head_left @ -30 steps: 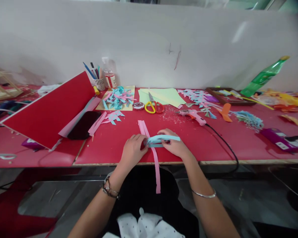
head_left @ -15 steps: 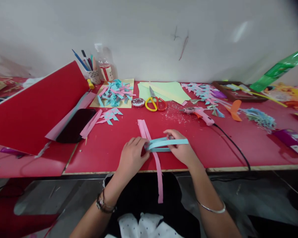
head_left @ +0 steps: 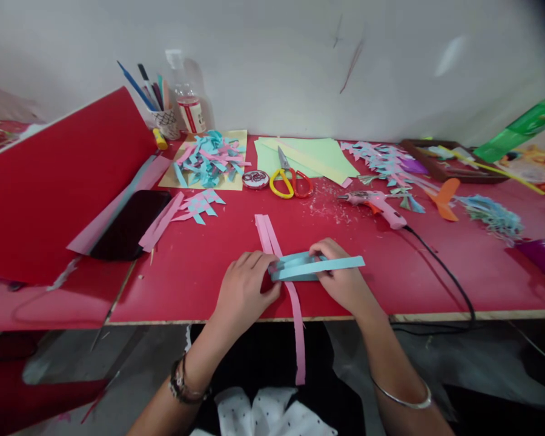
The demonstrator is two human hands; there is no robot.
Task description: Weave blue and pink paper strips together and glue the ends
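Observation:
On the red table (head_left: 200,278), near its front edge, both my hands work a folded light blue paper strip (head_left: 318,266). My left hand (head_left: 247,287) pinches the strip's folded left end, fingers curled. My right hand (head_left: 340,275) grips the strip's middle from behind, fingers closed over it. The blue strip lies across long pink paper strips (head_left: 281,278) that run from the table's middle toward me and hang over the front edge.
Behind the hands lie yellow-and-red scissors (head_left: 288,180), a round tape tin (head_left: 255,179), a pink glue gun (head_left: 381,206) with a black cord, green paper sheets (head_left: 313,154), heaps of cut blue and pink scraps (head_left: 211,160). A red board (head_left: 49,181), a phone (head_left: 129,224) and a pen cup (head_left: 166,121) stand at left.
The view has tilted and shifted. My right hand has drawn the blue strip a little farther right, so more of it sticks out past the hand. My left hand keeps its pinch.

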